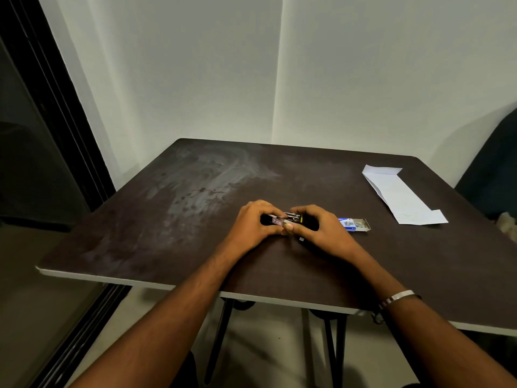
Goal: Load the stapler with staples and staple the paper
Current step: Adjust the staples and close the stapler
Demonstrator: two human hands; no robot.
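A small black stapler (282, 220) with a red-and-white label lies at the middle of the dark table (173, 219), held between both hands. My left hand (253, 224) grips its left end, thumb along the front. My right hand (319, 229) covers its right end, fingers over the metal and yellow part. Whether staples are inside is hidden by my fingers. Just right of my right hand lies a small blue staple box (354, 224), open at its right end. A folded white paper (402, 196) lies flat at the table's far right.
The table stands in a corner of two pale walls. A dark sliding door frame (56, 107) runs along the left. A dark chair (492, 169) sits beyond the table's right edge. A metal bangle (397, 298) is on my right wrist.
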